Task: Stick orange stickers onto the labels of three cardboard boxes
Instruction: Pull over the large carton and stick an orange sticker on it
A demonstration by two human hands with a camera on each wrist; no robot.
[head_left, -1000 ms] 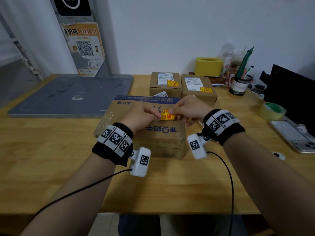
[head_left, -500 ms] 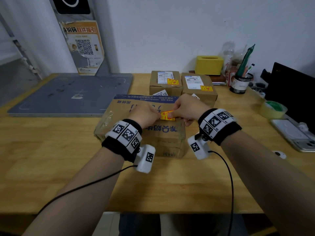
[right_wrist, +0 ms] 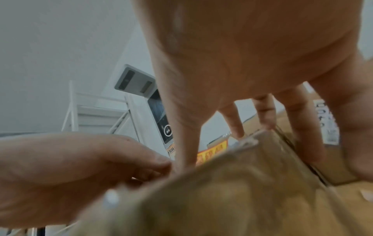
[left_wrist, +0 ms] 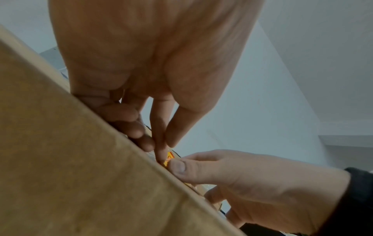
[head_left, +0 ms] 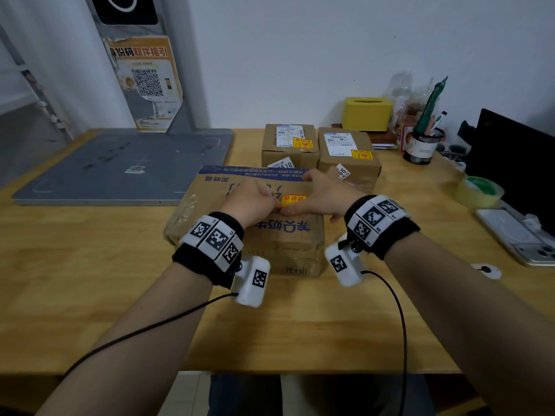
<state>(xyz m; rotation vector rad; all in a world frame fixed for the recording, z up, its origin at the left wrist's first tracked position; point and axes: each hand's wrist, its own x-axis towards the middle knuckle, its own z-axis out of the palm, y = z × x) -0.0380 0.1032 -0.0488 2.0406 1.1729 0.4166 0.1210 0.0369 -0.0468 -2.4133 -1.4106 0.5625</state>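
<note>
Head view of two hands on a large cardboard box, mid-way across a wooden tabletop. Orange sticker, held just above the box top a second ago, now down flat on it, between the hands.

Right hand no longer pinching: grip opened, fingers spread on the box, thumb pressing the sticker's near right corner. Left hand with grip curled tight, forefinger and thumb pinching at the sticker's left edge.

Probably the last of three: behind, left small box and right small box side by side, each already bearing an orange sticker on its label. Only smoothing down appears left. Label beneath this sticker: cannot tell.

Around: grey mat at back left; yellow tissue box, pen cup, tape roll and phone at right; white wall and QR poster behind.
</note>
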